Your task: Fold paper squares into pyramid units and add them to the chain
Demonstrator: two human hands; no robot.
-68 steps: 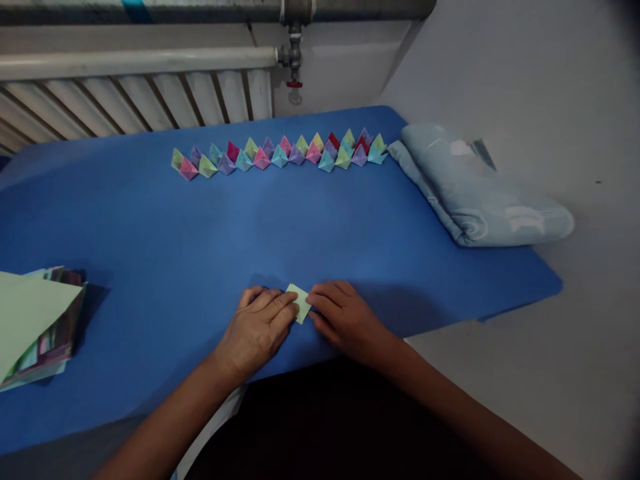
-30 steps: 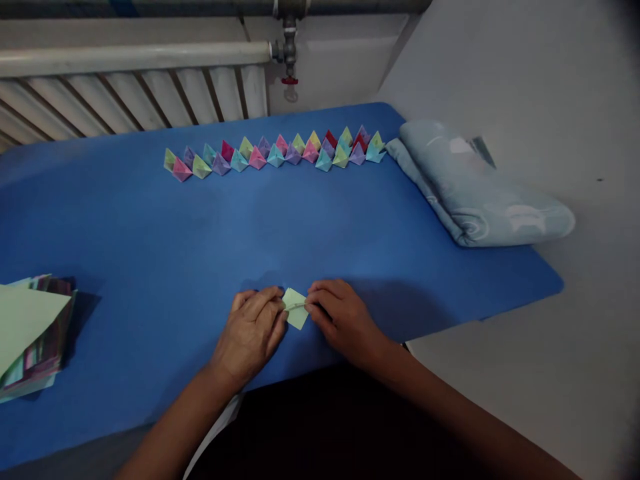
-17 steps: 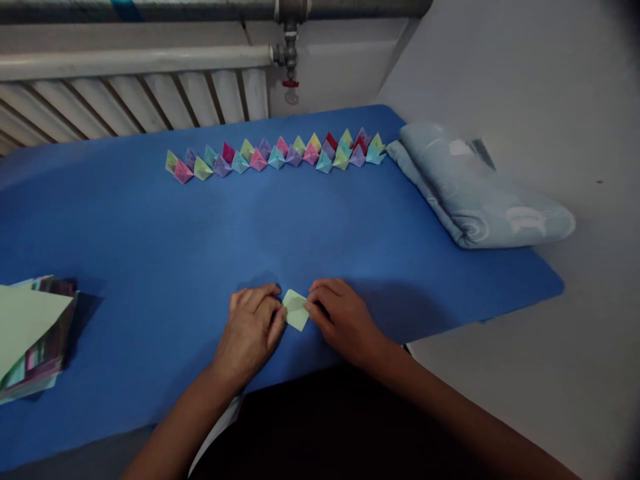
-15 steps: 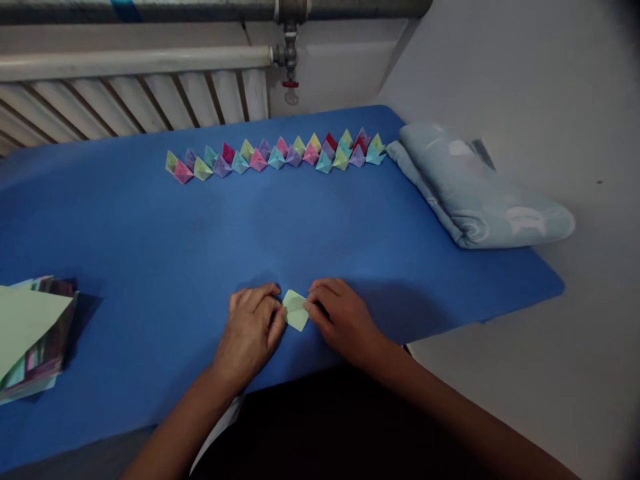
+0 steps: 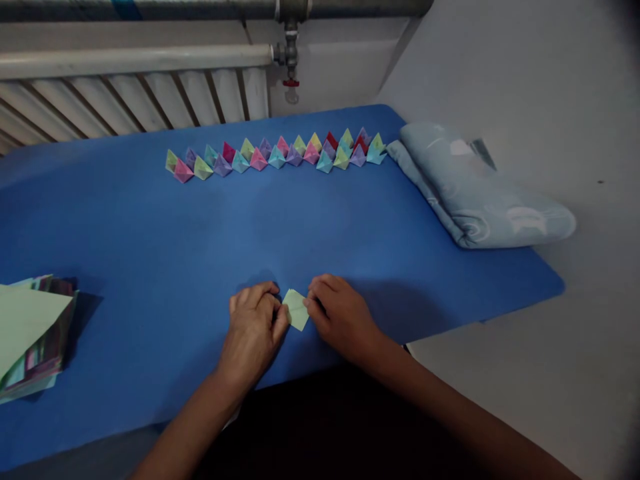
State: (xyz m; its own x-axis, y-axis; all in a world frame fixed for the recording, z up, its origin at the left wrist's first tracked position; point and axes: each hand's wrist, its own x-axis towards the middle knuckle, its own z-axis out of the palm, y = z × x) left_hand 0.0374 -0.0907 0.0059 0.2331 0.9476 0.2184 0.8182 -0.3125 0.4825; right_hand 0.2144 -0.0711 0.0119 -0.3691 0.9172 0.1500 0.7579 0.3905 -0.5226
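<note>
A small folded piece of light green paper (image 5: 296,310) lies near the front edge of the blue table, one corner pointing away from me. My left hand (image 5: 254,320) has its left side pinched between thumb and fingers. On the opposite side, my right hand (image 5: 340,313) grips the paper's right corner with bent fingers. Parts of the paper's side corners are hidden under the fingertips.
Folded paper boats (image 5: 259,160) in several colours stand in two rows at the back of the blue table (image 5: 175,253). A rolled light blue blanket (image 5: 480,193) lies at the right. Stacked coloured paper (image 5: 35,327) sits at the left; a radiator (image 5: 140,93) stands behind.
The upper layer of the green paper has shifted a little, so its fold line looks different. My right fingers have moved slightly upward; both hands stay at the paper.
</note>
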